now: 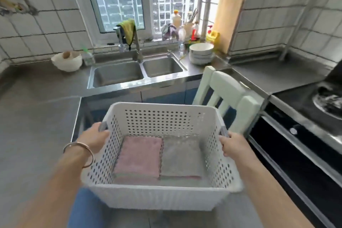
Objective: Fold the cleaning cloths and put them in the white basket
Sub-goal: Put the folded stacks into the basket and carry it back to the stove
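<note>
A white perforated basket [159, 199] is held in the air in front of me, over the gap between the counters. My left hand [94, 138] grips its grey left handle and my right hand [234, 144] grips its right handle. Inside, a folded pink cloth [138, 155] lies on the left of the basket floor and a folded grey cloth [180, 157] lies beside it on the right, each on top of other folded cloth edges. A metal bangle sits on my left wrist.
A white chair [227, 98] stands just behind the basket. Steel counter [37, 116] runs on the left, a double sink [137, 73] ahead, stacked white bowls [201, 52] at its right, a black stove [305, 126] on the right. A yellow cloth [128, 29] hangs on the tap.
</note>
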`<state>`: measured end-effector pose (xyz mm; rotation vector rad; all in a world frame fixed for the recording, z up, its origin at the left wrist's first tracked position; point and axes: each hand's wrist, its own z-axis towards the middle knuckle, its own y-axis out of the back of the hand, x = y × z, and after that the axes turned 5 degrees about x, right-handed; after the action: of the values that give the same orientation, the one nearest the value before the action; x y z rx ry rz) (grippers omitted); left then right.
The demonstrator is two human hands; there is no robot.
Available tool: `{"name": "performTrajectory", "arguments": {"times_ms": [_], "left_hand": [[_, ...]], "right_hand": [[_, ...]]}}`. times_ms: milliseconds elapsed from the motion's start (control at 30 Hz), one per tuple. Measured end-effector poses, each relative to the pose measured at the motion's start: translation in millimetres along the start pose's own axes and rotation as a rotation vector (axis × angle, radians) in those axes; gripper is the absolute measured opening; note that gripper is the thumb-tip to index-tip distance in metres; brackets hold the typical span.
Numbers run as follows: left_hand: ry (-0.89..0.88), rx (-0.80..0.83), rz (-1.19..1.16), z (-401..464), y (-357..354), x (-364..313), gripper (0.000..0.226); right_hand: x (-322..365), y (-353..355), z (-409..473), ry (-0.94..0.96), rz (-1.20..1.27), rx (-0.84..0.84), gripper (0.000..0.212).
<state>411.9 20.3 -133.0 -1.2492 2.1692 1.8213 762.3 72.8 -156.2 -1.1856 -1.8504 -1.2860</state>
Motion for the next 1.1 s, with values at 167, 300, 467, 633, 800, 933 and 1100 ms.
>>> {"name": "performTrajectory", "arguments": {"times_ms": [167, 300, 467, 633, 800, 933, 1100], "left_hand": [[-0.127, 0.161, -0.002, -42, -87, -90, 0.02], [-0.261, 0.246, 0.007, -77, -146, -165, 0.021], [-0.427, 0.328, -0.027, -115, -207, -266, 0.023], [-0.524, 0.361, -0.075, -125, -239, -350, 0.02], [-0.584, 0.423, -0.165, -96, -263, -439, 0.014], [-0.618, 0.433, -0.209, -47, -277, -503, 0.027], [-0.59, 0.415, -0.198, 33, -284, -578, 0.023]], "right_hand": [[-74, 122, -58, -0.125, 0.056, -0.136, 0.023], [-115, 203, -95, -0.175, 0.058, -0.265, 0.02], [-153, 304, -121, -0.22, 0.082, -0.451, 0.014], [-166, 375, -113, -0.202, 0.093, -0.558, 0.027], [-157, 441, -67, -0.175, 0.125, -0.602, 0.03], [-143, 481, -1, -0.15, 0.146, -0.654, 0.031], [-113, 521, 111, -0.159, 0.173, -0.653, 0.031]]}}
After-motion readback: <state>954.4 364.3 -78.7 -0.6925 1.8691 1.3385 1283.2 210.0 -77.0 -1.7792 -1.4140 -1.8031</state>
